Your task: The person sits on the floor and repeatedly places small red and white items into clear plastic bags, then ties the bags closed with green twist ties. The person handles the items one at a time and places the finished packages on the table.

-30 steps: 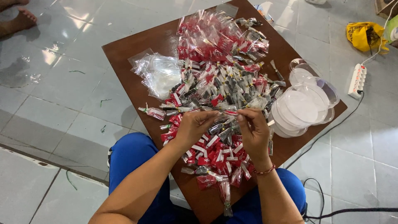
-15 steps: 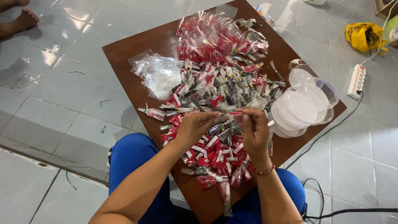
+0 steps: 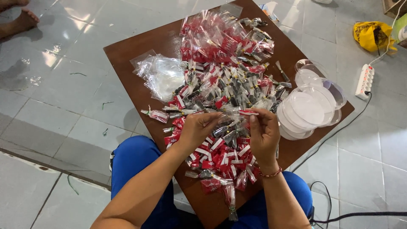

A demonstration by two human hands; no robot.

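Left hand (image 3: 197, 127) and right hand (image 3: 263, 133) pinch small clear packet (image 3: 237, 113) between fingertips, above heap of red-labelled packets (image 3: 220, 85) on tabletop (image 3: 127, 63). Likely light, crinkly, slippery (best held by edges).

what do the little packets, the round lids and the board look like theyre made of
Packets: thin clear plastic film, glossy and crinkled, with red labels.
Round lids: clear to cloudy stiff plastic, contents beneath show through.
Board: probably wood or laminate, smooth brown with a dull sheen.
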